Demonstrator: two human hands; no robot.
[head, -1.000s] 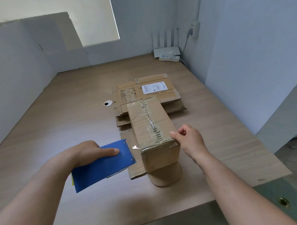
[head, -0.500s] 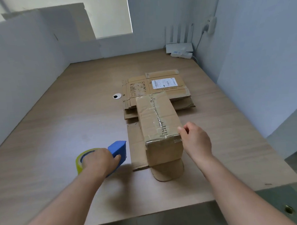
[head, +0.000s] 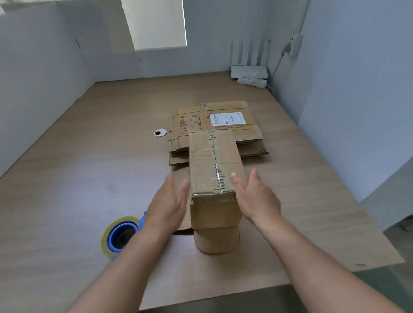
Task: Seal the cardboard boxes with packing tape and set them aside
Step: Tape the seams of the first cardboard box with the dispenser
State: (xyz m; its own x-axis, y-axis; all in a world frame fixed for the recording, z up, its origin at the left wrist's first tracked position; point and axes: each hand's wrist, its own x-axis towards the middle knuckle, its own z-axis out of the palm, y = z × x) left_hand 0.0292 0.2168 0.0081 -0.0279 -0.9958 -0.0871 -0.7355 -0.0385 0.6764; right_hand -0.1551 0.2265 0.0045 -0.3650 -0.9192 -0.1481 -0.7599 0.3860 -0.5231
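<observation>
The sealed cardboard box (head: 215,165) stands in the middle of the frame, on the wooden table (head: 83,185), with clear tape along its top seam and over its near edge. Under it lie loose cardboard pieces – a rounded flap (head: 216,241) sticks out toward the bottom of the frame.

The left hand (head: 169,203) is at the box's left side and the right hand (head: 254,196) at its right side, both with fingers straight and spread, palms turned to the box. The fingertips are blurred, so I cannot tell if they touch the cardboard; neither hand grips anything.

Lower left of the box, just beside the left wrist, the blue tape dispenser (head: 121,235) with its yellowish roll lies on the table. Above the box in the frame is a stack of flattened boxes (head: 223,122) – the top one has a white label. A round cable hole (head: 160,132) is left of this stack. A white router (head: 249,70) sits in the upper right corner of the table.
</observation>
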